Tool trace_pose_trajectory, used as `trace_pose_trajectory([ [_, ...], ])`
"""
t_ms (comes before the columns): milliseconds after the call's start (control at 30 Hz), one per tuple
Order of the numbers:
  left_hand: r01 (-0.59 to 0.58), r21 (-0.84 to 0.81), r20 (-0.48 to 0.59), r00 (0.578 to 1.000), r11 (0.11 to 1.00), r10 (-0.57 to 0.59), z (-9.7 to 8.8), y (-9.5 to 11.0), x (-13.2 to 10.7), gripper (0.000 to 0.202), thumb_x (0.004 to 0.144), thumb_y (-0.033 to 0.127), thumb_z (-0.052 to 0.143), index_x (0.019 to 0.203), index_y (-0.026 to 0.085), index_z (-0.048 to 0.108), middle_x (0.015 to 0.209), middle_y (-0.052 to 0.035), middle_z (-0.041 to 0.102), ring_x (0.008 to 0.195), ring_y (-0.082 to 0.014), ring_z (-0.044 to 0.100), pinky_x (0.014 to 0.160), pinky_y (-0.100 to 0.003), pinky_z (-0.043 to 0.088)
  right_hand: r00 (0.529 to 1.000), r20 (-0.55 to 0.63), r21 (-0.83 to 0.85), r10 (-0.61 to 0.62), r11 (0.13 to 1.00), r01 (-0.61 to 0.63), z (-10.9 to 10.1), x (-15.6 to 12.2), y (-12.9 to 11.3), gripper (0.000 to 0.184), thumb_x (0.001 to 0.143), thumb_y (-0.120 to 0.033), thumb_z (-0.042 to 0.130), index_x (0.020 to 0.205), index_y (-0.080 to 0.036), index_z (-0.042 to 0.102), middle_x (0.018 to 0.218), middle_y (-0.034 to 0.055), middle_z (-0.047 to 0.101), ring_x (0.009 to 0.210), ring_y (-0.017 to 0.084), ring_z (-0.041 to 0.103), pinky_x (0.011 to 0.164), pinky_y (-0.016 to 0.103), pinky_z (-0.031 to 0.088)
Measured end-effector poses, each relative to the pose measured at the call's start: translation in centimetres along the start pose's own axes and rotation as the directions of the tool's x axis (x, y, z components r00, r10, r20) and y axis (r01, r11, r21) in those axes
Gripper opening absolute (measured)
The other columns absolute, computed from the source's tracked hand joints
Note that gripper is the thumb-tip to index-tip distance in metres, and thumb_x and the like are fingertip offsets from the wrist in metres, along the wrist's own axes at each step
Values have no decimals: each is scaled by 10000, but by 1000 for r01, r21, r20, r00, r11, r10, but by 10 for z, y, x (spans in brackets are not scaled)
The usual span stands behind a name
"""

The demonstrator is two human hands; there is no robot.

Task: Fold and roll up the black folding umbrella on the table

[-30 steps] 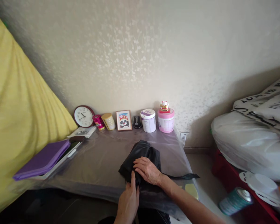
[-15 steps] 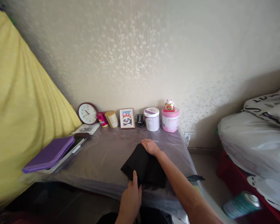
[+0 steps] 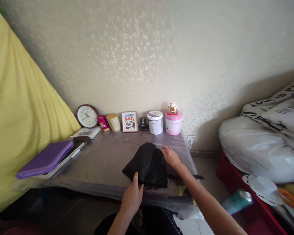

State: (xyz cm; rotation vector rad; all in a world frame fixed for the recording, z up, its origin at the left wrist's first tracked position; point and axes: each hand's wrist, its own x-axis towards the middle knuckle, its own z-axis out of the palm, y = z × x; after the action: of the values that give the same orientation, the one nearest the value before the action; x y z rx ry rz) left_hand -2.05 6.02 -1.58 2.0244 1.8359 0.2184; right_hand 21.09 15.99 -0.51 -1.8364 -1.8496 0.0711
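Note:
A black piece of folded cloth point(image 3: 147, 164) lies on the table, its kind unclear. Its left side fans out, and a fold runs down the middle to the near edge. My left hand point(image 3: 132, 195) pinches that near edge, thumb on top and the other fingers partly hidden. At the cloth's far right corner is my right hand point(image 3: 171, 157), fingers stretched out and holding nothing. Whether its fingertips touch the cloth I cannot tell. A dark strip point(image 3: 198, 176) sticks out past the table's right edge, behind my right forearm.
Plastic sheeting covers the table point(image 3: 100, 163). Along the wall stand a clock point(image 3: 87, 116), a picture frame point(image 3: 129, 121), tubs point(image 3: 155, 124) and a lucky cat point(image 3: 172, 108). A purple folder point(image 3: 45, 158) lies left. A spray can point(image 3: 237, 200) and red box point(image 3: 254, 213) are right.
My right hand has slid right, off the top of the cloth to its far right corner. My left hand still grips the near edge. The view has shifted slightly.

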Motion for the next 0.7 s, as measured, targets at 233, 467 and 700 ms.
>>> trace_pose_trajectory([
  [233, -30, -75, -8, 1000, 997, 29, -3, -7, 3, 514, 890, 303, 310, 1344, 104, 174, 1237, -144, 514, 1061, -163, 547, 832, -213, 377, 997, 60, -17, 39, 999, -38, -8, -26, -1, 253, 880, -288, 400, 1091, -195, 504, 1090, 74, 573, 834, 189, 614, 678, 272, 447],
  [467, -23, -110, -6, 1000, 994, 22, -4, -7, 3, 517, 882, 312, 306, 1335, 96, 183, 1255, -152, 495, 1060, -185, 547, 849, -236, 374, 999, 22, 303, -30, 953, 22, -4, -32, 6, 220, 831, -235, 419, 996, -181, 555, 1016, 64, 614, 967, 172, 568, 856, 296, 424],
  [700, -28, -148, -4, 1000, 989, 28, -4, -8, 4, 517, 878, 319, 310, 1331, 105, 180, 1243, -156, 502, 1047, -193, 556, 842, -248, 385, 986, -68, 568, -154, 806, 165, -10, -33, -3, 331, 767, -108, 349, 1009, -197, 556, 955, 37, 626, 789, 130, 605, 761, 288, 480],
])
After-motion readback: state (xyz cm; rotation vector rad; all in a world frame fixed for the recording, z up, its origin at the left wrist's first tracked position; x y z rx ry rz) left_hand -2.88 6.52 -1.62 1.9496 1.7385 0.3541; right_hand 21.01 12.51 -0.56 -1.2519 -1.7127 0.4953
